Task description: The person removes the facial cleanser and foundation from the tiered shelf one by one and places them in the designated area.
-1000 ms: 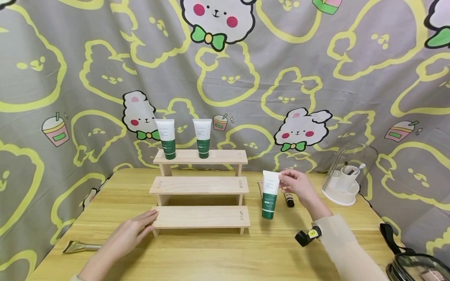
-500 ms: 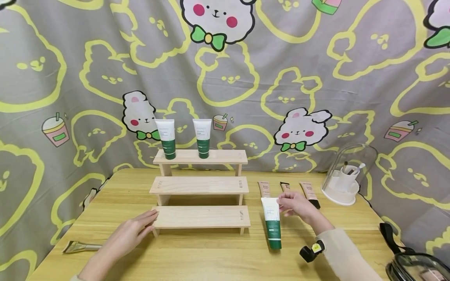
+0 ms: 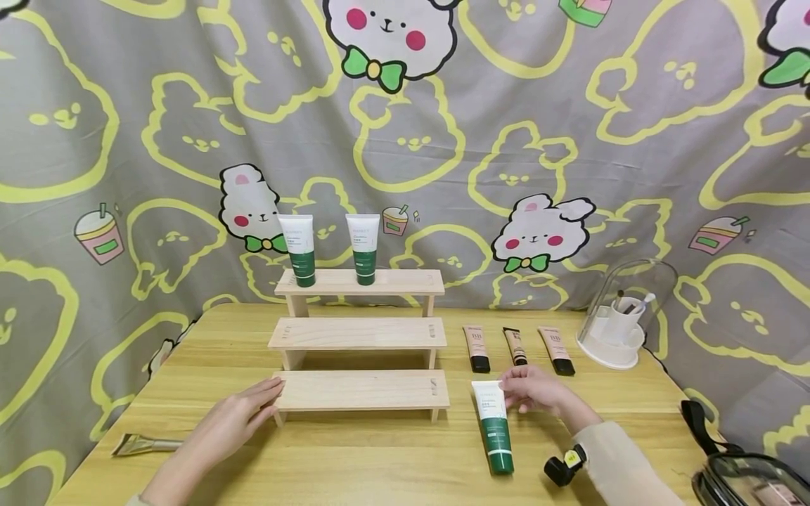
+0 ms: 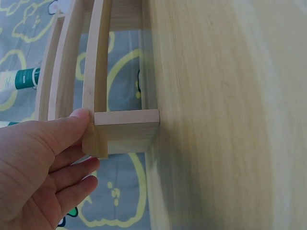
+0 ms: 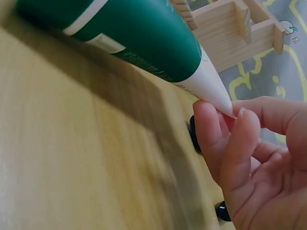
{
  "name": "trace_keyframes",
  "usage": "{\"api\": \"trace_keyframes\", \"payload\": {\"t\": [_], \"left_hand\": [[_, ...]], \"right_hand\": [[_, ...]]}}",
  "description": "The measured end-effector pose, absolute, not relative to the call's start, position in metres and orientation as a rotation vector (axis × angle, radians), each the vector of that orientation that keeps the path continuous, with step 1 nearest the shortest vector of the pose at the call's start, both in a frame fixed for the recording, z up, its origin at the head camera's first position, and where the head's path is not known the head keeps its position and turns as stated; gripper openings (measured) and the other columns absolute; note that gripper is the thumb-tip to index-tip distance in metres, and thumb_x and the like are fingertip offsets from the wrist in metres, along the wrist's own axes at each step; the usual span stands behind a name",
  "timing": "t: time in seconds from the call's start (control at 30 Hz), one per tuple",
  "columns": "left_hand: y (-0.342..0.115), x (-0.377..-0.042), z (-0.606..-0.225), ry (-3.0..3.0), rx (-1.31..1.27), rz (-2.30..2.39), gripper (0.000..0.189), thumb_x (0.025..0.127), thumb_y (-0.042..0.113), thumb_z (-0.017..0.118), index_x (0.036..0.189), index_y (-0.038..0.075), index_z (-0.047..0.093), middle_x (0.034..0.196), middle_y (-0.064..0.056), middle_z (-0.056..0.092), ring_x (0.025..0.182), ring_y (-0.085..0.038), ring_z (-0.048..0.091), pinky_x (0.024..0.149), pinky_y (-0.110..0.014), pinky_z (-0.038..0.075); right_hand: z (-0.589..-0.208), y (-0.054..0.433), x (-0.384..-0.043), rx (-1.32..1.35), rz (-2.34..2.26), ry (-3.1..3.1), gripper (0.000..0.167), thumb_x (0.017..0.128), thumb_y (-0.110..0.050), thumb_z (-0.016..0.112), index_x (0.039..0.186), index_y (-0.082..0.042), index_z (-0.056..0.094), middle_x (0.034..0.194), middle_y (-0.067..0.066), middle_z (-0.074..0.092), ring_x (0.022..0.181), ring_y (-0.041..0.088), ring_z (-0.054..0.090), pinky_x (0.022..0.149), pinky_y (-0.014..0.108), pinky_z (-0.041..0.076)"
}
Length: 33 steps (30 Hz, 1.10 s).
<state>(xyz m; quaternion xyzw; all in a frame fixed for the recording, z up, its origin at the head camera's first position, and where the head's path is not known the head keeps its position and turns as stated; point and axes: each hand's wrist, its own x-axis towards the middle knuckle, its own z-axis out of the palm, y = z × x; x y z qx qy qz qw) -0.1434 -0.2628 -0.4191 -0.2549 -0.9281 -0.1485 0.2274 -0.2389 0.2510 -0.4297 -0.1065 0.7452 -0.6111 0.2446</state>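
Note:
In the head view, my right hand (image 3: pixel 533 391) pinches a green-and-white squeeze tube (image 3: pixel 493 429) by the corner of its flat white end. The tube slants low over the wooden table, green cap toward the front. The right wrist view shows thumb and fingertips at the tube's crimped edge (image 5: pixel 225 103). My left hand (image 3: pixel 234 414) holds the left end of the lowest step of a three-tier wooden display stand (image 3: pixel 361 390). Its thumb lies on the board's edge in the left wrist view. Two matching tubes, a left one (image 3: pixel 299 249) and a right one (image 3: pixel 365 249), stand upright on the top step.
Three small beige tubes, including a left one (image 3: pixel 476 348) and a right one (image 3: pixel 556 350), lie right of the stand. Behind them is a clear-domed brush holder (image 3: pixel 612 330). A flat brush (image 3: pixel 145 445) lies front left, a clear pouch (image 3: pixel 753 478) front right.
My right hand has brought the green-and-white tube toward the front and lower, uncovering the small beige tubes behind. My left hand stays at the stand.

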Motion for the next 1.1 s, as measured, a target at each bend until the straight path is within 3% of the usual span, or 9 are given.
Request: {"api": "trace_keyframes", "payload": {"t": [0.6,1.1], "left_hand": [[-0.2629,-0.1439,-0.4199,-2.539,-0.719,-0.392,0.035,0.077,0.006,0.073,0.111,-0.001,0.066,0.116,-0.014,0.061,0.101,-0.029,0.060,0.079,-0.042,0.051],[-0.2627,-0.1428,-0.4192,-2.539,-0.715,-0.394,0.035,0.077,0.006,0.073,0.110,-0.001,0.066,0.116,-0.014,0.061,0.101,-0.030,0.060,0.079,-0.042,0.051]], "right_hand": [[-0.4380,0.2499,-0.2416,-0.278,-1.525,2.110,0.013,0.090,-0.008,0.055,0.093,0.004,0.057,0.072,0.010,0.062,0.057,0.013,0.061,0.044,0.016,0.047],[-0.4382,0.2528,-0.2449,-0.286,-1.454,2.149,0.017,0.091,-0.008,0.055,0.098,0.007,0.059,0.072,0.008,0.062,0.054,0.009,0.059,0.044,0.016,0.048]]}}
